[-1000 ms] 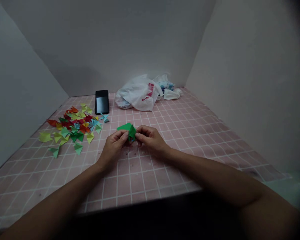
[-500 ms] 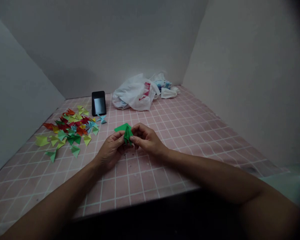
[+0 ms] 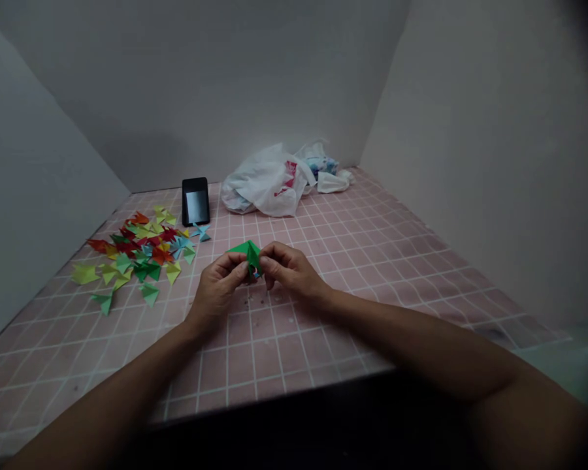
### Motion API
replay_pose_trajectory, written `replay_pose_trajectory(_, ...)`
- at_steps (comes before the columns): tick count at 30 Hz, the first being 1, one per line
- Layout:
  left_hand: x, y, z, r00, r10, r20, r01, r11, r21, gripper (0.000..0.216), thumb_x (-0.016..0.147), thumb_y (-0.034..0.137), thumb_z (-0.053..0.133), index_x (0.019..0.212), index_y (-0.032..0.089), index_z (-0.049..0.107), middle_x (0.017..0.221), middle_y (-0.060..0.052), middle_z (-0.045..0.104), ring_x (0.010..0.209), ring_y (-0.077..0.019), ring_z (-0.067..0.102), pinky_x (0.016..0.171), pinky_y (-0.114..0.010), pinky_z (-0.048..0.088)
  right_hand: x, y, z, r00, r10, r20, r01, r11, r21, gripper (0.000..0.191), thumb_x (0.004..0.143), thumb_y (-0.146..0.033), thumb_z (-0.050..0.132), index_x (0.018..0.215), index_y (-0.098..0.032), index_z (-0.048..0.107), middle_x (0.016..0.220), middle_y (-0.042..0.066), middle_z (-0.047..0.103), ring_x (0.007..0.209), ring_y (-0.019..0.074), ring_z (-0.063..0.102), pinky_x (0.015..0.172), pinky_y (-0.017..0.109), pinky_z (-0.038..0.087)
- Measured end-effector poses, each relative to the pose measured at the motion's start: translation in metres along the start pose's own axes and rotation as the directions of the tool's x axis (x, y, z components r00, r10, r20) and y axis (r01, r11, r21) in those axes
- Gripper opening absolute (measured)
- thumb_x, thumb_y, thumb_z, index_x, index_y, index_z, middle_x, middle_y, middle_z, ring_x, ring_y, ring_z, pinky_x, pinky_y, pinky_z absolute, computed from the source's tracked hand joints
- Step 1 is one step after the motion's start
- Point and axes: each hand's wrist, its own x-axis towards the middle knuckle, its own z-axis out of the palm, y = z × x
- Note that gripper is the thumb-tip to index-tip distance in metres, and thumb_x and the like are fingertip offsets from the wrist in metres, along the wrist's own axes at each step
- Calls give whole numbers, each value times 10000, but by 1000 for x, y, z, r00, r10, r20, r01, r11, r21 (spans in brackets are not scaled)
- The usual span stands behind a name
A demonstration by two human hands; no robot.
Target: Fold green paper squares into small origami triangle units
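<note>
Black phone (image 3: 196, 202) left of white plastic bag (image 3: 266, 181).

Your view is dim and greyish, with a soft shadow low on the back wall (image 3: 255, 85) and a pale reflection on the phone (image 3: 196, 202). Toward the bottom edge your forearms (image 3: 411, 336) blur, and the right-hand corners darken.

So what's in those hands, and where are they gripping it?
Folded green paper: the left hand pinches its left edge, the right hand its right edge, between thumb and fingers.
</note>
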Motion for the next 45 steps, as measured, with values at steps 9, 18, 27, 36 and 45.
replay_pose_trajectory(9,-5,7,8,999,8,-47,-10,999,-44,326,712,283,875,914,188,638,836,10,686,752,-139,664,751,-285,560,2,5,-2,995,21,-96,-27,997,-67,178,855,-322,700,806,-205,575,749,-27,605,595,102,570,566,260,460)
replay_pose_trajectory(18,-3,5,8,998,-31,-49,26,995,-94,327,697,301,890,925,178,690,881,-2,698,770,-136,671,759,-281,559,4,8,-3,991,45,-124,-41,999,33,211,825,-348,743,788,-200,597,722,-32,617,575,96,569,562,253,477)
replay_pose_trajectory(27,-2,1,3,999,36,-11,-36,999,34,276,747,338,858,898,184,686,841,3,699,733,-146,667,739,-292,551,3,5,-1,996,46,-72,-44,999,31,157,828,-336,730,828,-202,648,745,-27,643,593,96,563,579,248,473)
replay_pose_trajectory(36,-3,4,3,988,130,-85,-109,970,216,211,791,339,782,828,185,642,764,8,661,699,-157,638,702,-299,509,1,7,0,985,8,-170,-20,998,-64,208,899,-391,665,863,-218,553,719,-52,554,569,97,517,561,261,426)
replay_pose_trajectory(45,-4,1,3,983,184,-20,-170,940,297,171,799,310,770,813,184,656,808,-4,646,750,-160,625,732,-301,500,-2,6,1,993,29,-113,-49,984,-171,152,864,-303,674,800,-202,580,711,-35,565,604,108,511,592,277,411)
